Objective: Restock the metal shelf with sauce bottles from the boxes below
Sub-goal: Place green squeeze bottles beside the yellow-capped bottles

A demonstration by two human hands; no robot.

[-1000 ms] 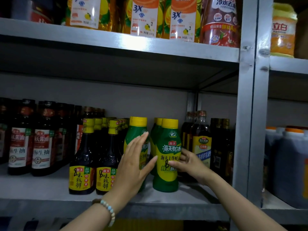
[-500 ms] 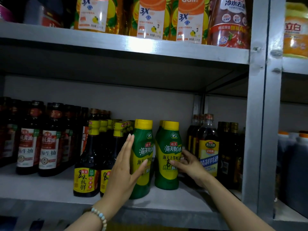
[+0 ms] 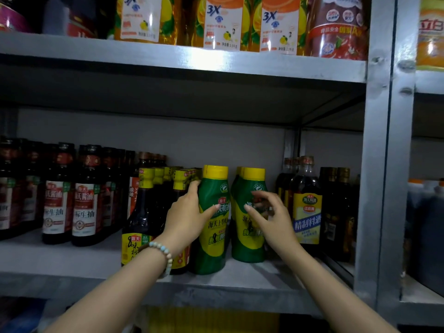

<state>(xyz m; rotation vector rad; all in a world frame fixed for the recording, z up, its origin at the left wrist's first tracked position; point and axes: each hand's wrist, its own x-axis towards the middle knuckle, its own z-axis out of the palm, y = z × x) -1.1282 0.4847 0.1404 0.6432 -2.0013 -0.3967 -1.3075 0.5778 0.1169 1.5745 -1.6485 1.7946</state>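
Mid-frame, the left hand point(image 3: 187, 215) grips the left green bottle point(image 3: 213, 248) near the front edge of the shelf point(image 3: 240, 282). A careless shove could topple the dark bottles point(image 3: 141, 219) beside it. The right hand point(image 3: 269, 217), blurred, curls before the right green bottle point(image 3: 246, 246); grip unclear.

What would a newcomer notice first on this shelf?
Two green bottles with yellow caps stand out mid-shelf among the dark sauce bottles. The left hand grips the left green bottle, while the right hand is blurred in front of the right green bottle. Above them, bright orange pouches line the upper shelf.
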